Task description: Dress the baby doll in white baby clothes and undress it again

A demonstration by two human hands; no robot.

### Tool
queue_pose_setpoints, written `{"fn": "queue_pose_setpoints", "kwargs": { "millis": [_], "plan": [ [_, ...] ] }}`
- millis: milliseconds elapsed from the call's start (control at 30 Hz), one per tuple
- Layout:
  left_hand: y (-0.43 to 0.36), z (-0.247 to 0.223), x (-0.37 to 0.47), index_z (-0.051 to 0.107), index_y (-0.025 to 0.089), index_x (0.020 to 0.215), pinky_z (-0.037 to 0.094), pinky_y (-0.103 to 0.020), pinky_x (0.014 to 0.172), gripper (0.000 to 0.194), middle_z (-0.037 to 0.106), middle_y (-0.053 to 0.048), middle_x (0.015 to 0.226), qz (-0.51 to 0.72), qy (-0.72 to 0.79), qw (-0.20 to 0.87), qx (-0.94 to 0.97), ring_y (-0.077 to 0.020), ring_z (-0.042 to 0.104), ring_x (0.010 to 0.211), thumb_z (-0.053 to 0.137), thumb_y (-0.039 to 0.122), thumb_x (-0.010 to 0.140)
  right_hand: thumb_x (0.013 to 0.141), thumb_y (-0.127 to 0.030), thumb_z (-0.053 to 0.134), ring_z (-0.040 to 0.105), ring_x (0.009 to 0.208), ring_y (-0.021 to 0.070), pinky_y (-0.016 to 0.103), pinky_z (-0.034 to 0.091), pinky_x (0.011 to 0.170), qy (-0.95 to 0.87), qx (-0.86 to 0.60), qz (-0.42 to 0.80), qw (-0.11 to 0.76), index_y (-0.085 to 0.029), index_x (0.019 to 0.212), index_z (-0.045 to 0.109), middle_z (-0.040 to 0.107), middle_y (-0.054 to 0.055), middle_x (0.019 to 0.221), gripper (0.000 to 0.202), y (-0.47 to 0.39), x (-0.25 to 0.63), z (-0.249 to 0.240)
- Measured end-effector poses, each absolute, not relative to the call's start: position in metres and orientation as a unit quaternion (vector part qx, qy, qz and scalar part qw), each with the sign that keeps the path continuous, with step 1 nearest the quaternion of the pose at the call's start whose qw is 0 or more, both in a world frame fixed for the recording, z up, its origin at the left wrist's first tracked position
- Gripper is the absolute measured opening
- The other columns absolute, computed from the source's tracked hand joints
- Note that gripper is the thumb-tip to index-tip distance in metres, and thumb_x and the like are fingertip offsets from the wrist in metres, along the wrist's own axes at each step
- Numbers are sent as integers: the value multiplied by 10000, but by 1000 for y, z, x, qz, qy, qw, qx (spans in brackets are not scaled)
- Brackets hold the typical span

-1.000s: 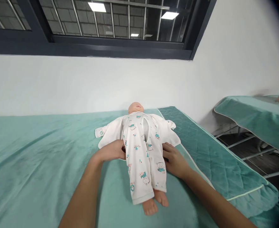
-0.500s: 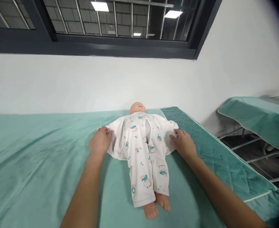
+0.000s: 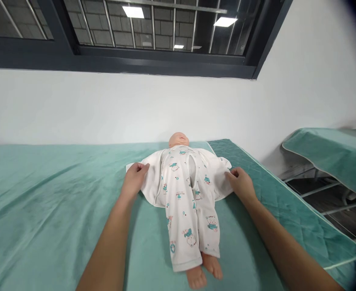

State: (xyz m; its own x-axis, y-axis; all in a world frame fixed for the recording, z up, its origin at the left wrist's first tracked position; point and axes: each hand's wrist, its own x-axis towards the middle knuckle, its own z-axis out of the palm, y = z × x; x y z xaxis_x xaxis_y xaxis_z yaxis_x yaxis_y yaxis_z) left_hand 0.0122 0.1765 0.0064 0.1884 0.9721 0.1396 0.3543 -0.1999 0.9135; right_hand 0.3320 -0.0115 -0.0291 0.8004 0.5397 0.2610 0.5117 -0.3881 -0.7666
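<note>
Your pink plastic baby doll (image 3: pixel 178 140) lies face-up on the teal plush bed cover (image 3: pixel 50 218), feet toward you — presumably so both sides are reachable. White cotton top (image 3: pixel 152 184) fans out past the white printed cotton trousers (image 3: pixel 182 210); your left hand (image 3: pixel 133 178) and right hand (image 3: pixel 242 186) each pinch a side edge, grip narrow — likely to hold it flat.

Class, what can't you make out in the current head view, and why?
Head view:
- Doll: arms hidden by the clothes.
- Left hand and right hand: some fingertips hidden by the hands.
- Window: top cut off by top edge.
- Other bed: cut off by right edge.
</note>
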Motion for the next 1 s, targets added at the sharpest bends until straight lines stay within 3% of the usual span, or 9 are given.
{"fn": "queue_pose_setpoints", "kwargs": {
  "millis": [100,167,233,367,533,633,733,900,1000],
  "plan": [
    [171,11,13,554,190,713,320,-243,556,371,520,35,662,446,408,561,565,-117,451,603,715,524,725,855,-446,492,535,660,169,284,397,596,-342,-781,41,520,-249,779,404,620,5,782,229,-5,309,1],
    [169,14,13,554,183,711,332,-230,551,364,502,43,658,461,365,625,513,-105,443,601,759,484,707,871,-403,526,610,891,182,290,459,722,-444,-688,68,570,-248,807,405,662,36,1051,207,-7,284,25],
    [168,17,13,547,179,706,344,-216,548,341,493,49,660,477,329,660,479,-92,437,599,778,430,713,869,-315,572,597,1041,203,317,466,825,-600,-605,116,511,-241,812,469,644,52,1172,139,-13,257,44],
    [163,18,15,575,178,744,376,-194,562,275,555,40,724,484,267,702,449,-82,473,630,782,359,733,898,-208,536,618,972,190,316,476,781,-707,-565,183,385,-255,921,586,678,34,1096,73,-29,228,54],
    [158,14,22,576,176,746,419,-192,625,258,633,11,884,478,216,722,451,-96,542,738,775,339,746,934,-320,537,646,911,192,340,497,811,-576,-576,206,542,-247,968,636,696,40,1032,128,-20,236,47],
    [155,15,24,560,176,735,427,-198,653,285,654,0,990,471,209,725,458,-107,565,798,778,359,732,900,-343,558,643,900,196,326,479,772,-507,-634,139,567,-254,922,634,703,29,1008,120,9,248,52],
    [153,17,24,547,182,728,425,-215,658,312,667,-8,1039,462,233,710,478,-126,578,818,765,406,722,852,-341,572,628,864,206,314,441,712,-475,-716,63,507,-260,893,618,698,31,961,102,51,260,60],
    [150,18,23,566,193,761,410,-218,636,277,664,-7,954,439,251,705,497,-128,563,762,739,409,747,836,-536,550,603,779,262,335,363,641,-500,-805,40,317,-234,814,542,665,82,809,303,112,262,63],
    [148,19,25,581,195,775,422,-219,665,235,669,-22,1050,425,240,717,497,-150,587,851,726,379,771,852,-478,517,586,744,247,323,326,612,-494,-815,48,299,-230,805,494,644,70,784,254,124,251,53]
  ]
}}
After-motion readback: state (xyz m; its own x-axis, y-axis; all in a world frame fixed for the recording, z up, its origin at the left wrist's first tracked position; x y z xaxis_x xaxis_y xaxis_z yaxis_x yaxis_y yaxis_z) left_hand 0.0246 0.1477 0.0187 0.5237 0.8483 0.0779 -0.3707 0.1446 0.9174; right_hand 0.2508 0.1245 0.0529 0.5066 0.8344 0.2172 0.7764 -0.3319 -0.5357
